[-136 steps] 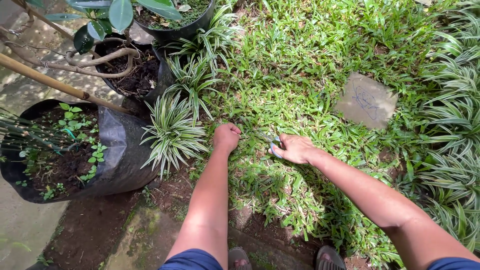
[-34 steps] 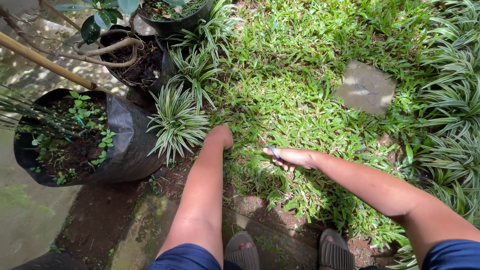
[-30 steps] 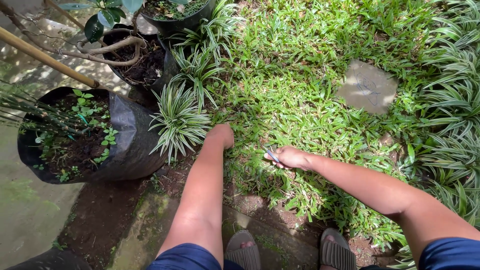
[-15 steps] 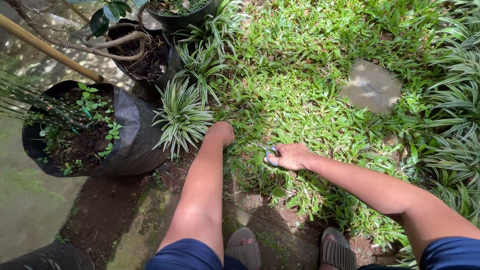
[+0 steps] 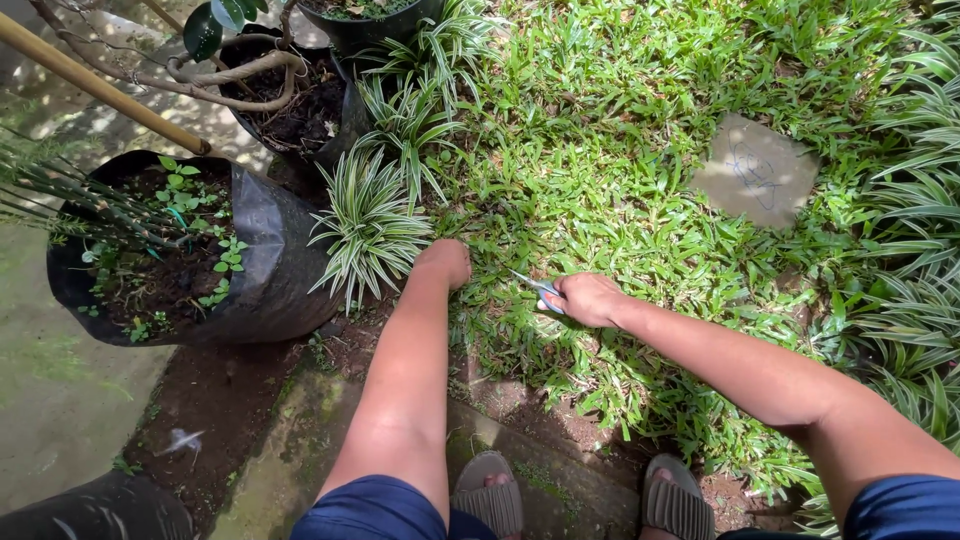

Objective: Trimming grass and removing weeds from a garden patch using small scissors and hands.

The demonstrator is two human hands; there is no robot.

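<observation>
The fingers of the right hand (image 5: pixel 590 298) are curled tight through the blue handles of a small pair of scissors (image 5: pixel 538 290), whose blades point away from the wrist and lie low over the grass (image 5: pixel 600 190); the blades look nearly closed, though they are too small to be sure. The fingers of the left hand (image 5: pixel 446 262) are balled into a fist pressed down into the turf; whether they pinch a tuft of blades cannot be told, since the knuckles hide the palm.

The scissors sit just to the right of the left fist, near it but not touching, with the tips directed toward it. Just left of the fist stands a striped green-and-white plant (image 5: pixel 370 225); further left of that, a black grow bag (image 5: pixel 265 265) of soil and seedlings. Well to the right of the fist and farther from the person, a flat stepping stone (image 5: pixel 755 170) lies in the turf.

Judgement: the step in hand is trimming the grass along its edge beside the left fist. The next cut would call for the blades to open and close clear of the left knuckles.
</observation>
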